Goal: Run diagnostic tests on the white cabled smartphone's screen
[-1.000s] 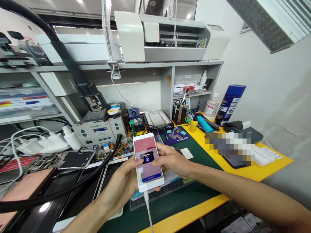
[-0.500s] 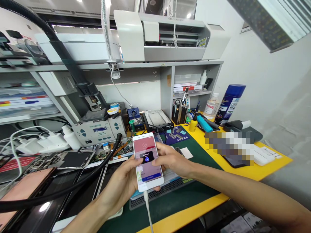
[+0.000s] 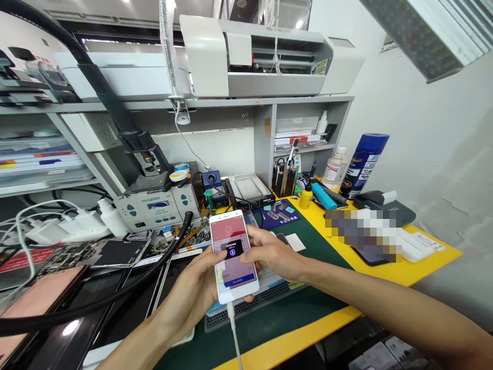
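A white smartphone is tilted up toward me between both hands, its screen lit with a dark pop-up box and a blue round icon. My left hand wraps around its left side, thumb over the screen's left edge. On the right side, my right hand grips the phone with its thumb on the glass near the pop-up; its other fingers are partly hidden behind. From the phone's lower edge a white charging cable runs down toward me. Below lies a green work mat with a dark perforated plate.
Left are phone panels, circuit boards and a black hose. A soldering station stands behind them. On the yellow tabletop at right are a blue spray can, a clear bottle and a small yellow bottle.
Almost nothing differs. Both hands keep the same hold on the phone, and its screen shows the same pop-up; the view has shifted very slightly.
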`<act>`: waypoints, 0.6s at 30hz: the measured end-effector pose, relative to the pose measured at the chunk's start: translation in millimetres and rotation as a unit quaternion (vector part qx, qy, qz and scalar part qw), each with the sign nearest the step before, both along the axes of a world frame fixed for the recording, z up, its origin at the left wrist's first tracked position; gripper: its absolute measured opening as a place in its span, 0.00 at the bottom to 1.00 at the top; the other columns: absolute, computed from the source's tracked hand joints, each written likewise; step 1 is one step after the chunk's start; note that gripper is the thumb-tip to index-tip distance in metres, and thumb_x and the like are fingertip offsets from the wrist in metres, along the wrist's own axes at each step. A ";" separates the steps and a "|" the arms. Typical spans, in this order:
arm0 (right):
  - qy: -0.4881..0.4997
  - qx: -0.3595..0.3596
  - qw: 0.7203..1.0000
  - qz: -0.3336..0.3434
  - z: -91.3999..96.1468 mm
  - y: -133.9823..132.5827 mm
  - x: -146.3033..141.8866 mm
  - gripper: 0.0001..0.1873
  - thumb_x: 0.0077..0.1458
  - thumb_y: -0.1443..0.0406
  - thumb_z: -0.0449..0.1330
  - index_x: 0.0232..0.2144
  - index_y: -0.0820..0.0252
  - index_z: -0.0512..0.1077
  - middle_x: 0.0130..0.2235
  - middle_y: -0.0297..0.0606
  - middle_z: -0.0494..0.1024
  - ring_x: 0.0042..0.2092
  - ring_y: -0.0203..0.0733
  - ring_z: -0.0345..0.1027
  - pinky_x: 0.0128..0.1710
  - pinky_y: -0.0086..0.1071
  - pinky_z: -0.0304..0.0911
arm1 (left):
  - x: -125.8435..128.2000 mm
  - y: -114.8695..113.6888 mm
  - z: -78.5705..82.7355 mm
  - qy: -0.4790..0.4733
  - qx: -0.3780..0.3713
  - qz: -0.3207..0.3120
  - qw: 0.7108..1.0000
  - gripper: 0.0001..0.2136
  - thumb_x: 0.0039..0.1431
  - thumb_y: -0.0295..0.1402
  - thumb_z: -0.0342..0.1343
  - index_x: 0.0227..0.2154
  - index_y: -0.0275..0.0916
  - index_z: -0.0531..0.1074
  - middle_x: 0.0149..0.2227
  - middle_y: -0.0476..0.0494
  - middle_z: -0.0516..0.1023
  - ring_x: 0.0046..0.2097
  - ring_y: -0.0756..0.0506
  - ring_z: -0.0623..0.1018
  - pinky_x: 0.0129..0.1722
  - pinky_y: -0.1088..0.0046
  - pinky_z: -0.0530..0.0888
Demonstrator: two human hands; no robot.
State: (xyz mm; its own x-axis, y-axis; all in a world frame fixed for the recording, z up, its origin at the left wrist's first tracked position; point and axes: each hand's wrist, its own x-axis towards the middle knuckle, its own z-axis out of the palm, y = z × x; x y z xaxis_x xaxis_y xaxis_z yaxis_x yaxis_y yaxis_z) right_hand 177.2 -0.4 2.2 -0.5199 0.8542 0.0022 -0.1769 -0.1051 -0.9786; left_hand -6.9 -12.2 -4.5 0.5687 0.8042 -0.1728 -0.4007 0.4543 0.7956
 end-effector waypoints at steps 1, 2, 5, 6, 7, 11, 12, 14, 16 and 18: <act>0.000 0.002 1.000 0.001 0.1 -0.1 0.0 0.27 0.48 0.70 0.60 0.53 0.59 0.66 0.43 0.40 0.77 0.33 0.38 0.70 0.30 0.30 0.63 | 0.2 0.1 -0.1 0.001 0.000 0.001 1.000 0.25 0.65 0.31 0.51 0.64 0.46 0.56 0.53 0.39 0.75 0.45 0.41 0.78 0.42 0.64 0.74; -0.001 0.004 1.000 0.002 0.3 -0.2 0.1 0.27 0.48 0.70 0.60 0.53 0.59 0.66 0.43 0.39 0.77 0.33 0.38 0.70 0.31 0.30 0.63 | 0.4 0.2 -0.1 0.001 0.000 0.003 1.000 0.26 0.65 0.31 0.51 0.64 0.46 0.56 0.53 0.39 0.75 0.45 0.41 0.78 0.42 0.64 0.75; -0.002 0.003 1.000 0.000 0.9 -0.4 0.0 0.27 0.48 0.70 0.60 0.53 0.60 0.66 0.41 0.39 0.77 0.32 0.37 0.69 0.31 0.31 0.63 | 1.3 0.8 -0.4 0.002 -0.001 0.007 1.000 0.27 0.64 0.31 0.51 0.65 0.45 0.55 0.52 0.39 0.75 0.45 0.40 0.78 0.42 0.63 0.75; -0.001 0.003 1.000 -0.001 1.1 -0.4 -0.1 0.27 0.48 0.70 0.60 0.53 0.60 0.66 0.41 0.39 0.77 0.32 0.37 0.69 0.31 0.31 0.63 | 1.5 1.0 -0.7 0.001 0.000 0.008 1.000 0.27 0.64 0.31 0.51 0.65 0.45 0.55 0.52 0.38 0.75 0.46 0.40 0.78 0.42 0.63 0.75; -0.001 0.003 1.000 -0.001 1.0 -0.4 -0.2 0.27 0.48 0.70 0.60 0.53 0.60 0.66 0.40 0.38 0.77 0.32 0.37 0.69 0.31 0.31 0.63 | 1.5 1.0 -1.0 0.001 0.000 0.008 1.000 0.27 0.64 0.31 0.51 0.65 0.45 0.55 0.53 0.38 0.75 0.46 0.40 0.78 0.42 0.63 0.75; 0.002 0.006 1.000 -0.002 -0.4 -0.2 -0.5 0.26 0.48 0.70 0.60 0.52 0.60 0.66 0.40 0.38 0.77 0.31 0.36 0.69 0.30 0.29 0.63 | 0.5 0.3 -1.9 -0.002 0.000 0.004 1.000 0.27 0.65 0.31 0.51 0.65 0.47 0.54 0.54 0.39 0.74 0.47 0.41 0.78 0.43 0.64 0.74; 0.002 0.006 1.000 -0.001 -0.8 -0.1 -0.4 0.26 0.48 0.70 0.60 0.52 0.60 0.66 0.40 0.38 0.77 0.31 0.36 0.69 0.29 0.29 0.63 | 0.3 0.1 -1.7 -0.003 -0.001 0.004 1.000 0.27 0.65 0.31 0.51 0.65 0.47 0.54 0.54 0.40 0.74 0.47 0.41 0.78 0.43 0.64 0.74; 0.002 0.006 1.000 0.001 -1.2 0.0 -0.2 0.26 0.48 0.70 0.60 0.52 0.60 0.66 0.41 0.38 0.77 0.31 0.36 0.70 0.29 0.29 0.63 | 0.4 -0.2 -0.7 -0.005 0.000 0.002 1.000 0.27 0.65 0.31 0.51 0.66 0.48 0.53 0.55 0.40 0.74 0.47 0.41 0.78 0.43 0.65 0.74; 0.000 0.004 1.000 0.003 -0.9 -0.1 0.0 0.26 0.48 0.69 0.60 0.52 0.60 0.65 0.42 0.39 0.77 0.32 0.37 0.70 0.29 0.30 0.64 | 1.1 -0.3 0.6 -0.007 0.002 -0.002 1.000 0.28 0.65 0.31 0.51 0.66 0.49 0.52 0.55 0.41 0.73 0.47 0.41 0.78 0.43 0.65 0.74; 0.000 0.002 1.000 0.002 -0.1 -0.3 0.0 0.26 0.48 0.69 0.60 0.52 0.60 0.65 0.43 0.40 0.77 0.32 0.37 0.70 0.30 0.30 0.64 | 1.7 -0.2 1.4 -0.010 0.003 -0.005 1.000 0.28 0.66 0.31 0.50 0.66 0.50 0.52 0.56 0.41 0.73 0.47 0.42 0.78 0.43 0.65 0.74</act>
